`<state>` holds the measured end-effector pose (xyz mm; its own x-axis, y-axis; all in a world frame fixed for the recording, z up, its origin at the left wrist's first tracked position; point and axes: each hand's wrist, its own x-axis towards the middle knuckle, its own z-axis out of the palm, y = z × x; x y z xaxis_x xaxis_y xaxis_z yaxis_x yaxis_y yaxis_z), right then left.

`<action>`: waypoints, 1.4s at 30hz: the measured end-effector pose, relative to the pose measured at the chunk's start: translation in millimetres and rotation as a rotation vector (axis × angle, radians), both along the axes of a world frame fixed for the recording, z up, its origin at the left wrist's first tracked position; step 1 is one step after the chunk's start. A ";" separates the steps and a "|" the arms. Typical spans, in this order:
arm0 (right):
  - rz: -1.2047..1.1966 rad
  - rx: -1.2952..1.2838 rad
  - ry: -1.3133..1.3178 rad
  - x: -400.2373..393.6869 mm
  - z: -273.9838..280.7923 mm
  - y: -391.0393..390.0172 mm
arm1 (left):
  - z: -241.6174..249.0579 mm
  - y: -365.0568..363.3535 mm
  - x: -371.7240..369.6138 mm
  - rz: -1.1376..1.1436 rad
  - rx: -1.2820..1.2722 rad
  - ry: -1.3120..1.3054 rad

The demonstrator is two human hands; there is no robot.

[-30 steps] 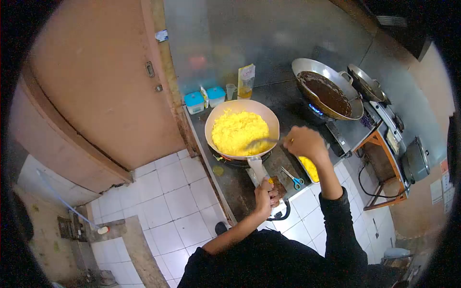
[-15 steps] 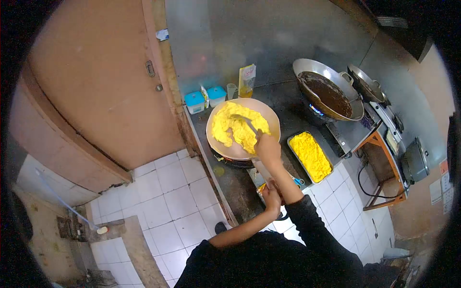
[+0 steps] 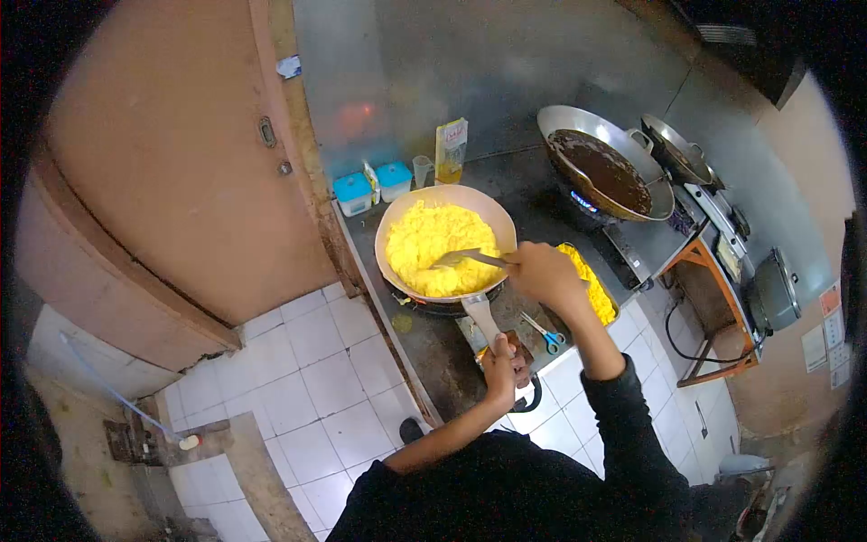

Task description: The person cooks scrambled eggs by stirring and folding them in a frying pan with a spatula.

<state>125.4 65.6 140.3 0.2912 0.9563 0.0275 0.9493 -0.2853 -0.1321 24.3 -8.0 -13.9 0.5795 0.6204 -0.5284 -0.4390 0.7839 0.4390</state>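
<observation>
A light-coloured frying pan (image 3: 386, 203) sits on a burner at the counter's front, its handle pointing toward me. Scrambled eggs (image 3: 442, 237), bright yellow, fill much of it. My left hand (image 3: 498, 370) is closed around the end of the pan handle. With closed fingers my right hand (image 3: 549, 275) grips a spatula (image 3: 477, 256), whose blade lies in the near part of the eggs. Partly behind my right forearm is a rectangular tray (image 3: 617, 316) of more yellow egg. Blue-handled scissors (image 3: 547, 335) lie on the counter beside the pan handle.
A large wok (image 3: 564, 122) of dark liquid stands over a lit flame at the back right, another wok (image 3: 673, 144) beyond it. Blue-lidded containers (image 3: 352, 188), a clear cup (image 3: 422, 170) and an oil pouch (image 3: 451, 149) line the wall. A door (image 3: 172, 163) is at left.
My right hand has moved right and toward me, drawing the spatula from the pan's middle to its near side. The eggs are spread wider and flatter. My left hand stays on the handle.
</observation>
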 end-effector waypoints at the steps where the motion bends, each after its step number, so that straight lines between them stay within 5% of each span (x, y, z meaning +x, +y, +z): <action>1: 0.005 -0.012 -0.076 -2.9 17.1 -13.5 | 1.7 0.8 -2.7 -0.019 -0.030 -0.020; 6: 0.007 -0.045 -0.192 -12.9 -12.4 -28.8 | 12.5 6.7 -20.2 -0.031 -0.062 0.018; 14: -0.132 0.255 -0.166 27.0 -100.5 20.7 | 9.1 9.0 -32.7 -0.066 -0.061 -0.060; 18: -0.098 0.246 -0.224 37.2 -99.1 32.0 | 10.2 10.7 -33.7 -0.075 -0.001 -0.034; 23: 0.207 0.302 -0.427 -0.9 -76.3 39.1 | 14.3 8.5 -34.4 -0.068 -0.025 -0.024; 25: 0.267 0.142 -0.554 -5.3 -85.0 38.1 | 11.6 9.7 -33.1 -0.068 0.014 0.005; 28: 0.593 0.319 -0.686 -1.7 -73.3 22.0 | 10.4 9.4 -32.1 -0.062 0.003 -0.011; 33: 0.471 0.286 -0.578 6.3 -9.9 -1.5 | 5.4 9.2 -27.2 -0.036 -0.033 -0.019; 36: 0.126 0.092 -0.383 -1.6 26.8 -15.2 | -12.9 8.8 -24.0 -0.039 -0.096 -0.144; 42: 0.026 0.039 -0.383 20.4 -60.3 8.8 | -22.9 5.0 -13.9 -0.066 -0.021 -0.125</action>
<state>145.8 74.4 80.0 0.2289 0.9592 0.1661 0.9388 -0.2627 0.2229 10.5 -2.9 -36.7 0.6808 0.5682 -0.4622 -0.4363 0.8215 0.3672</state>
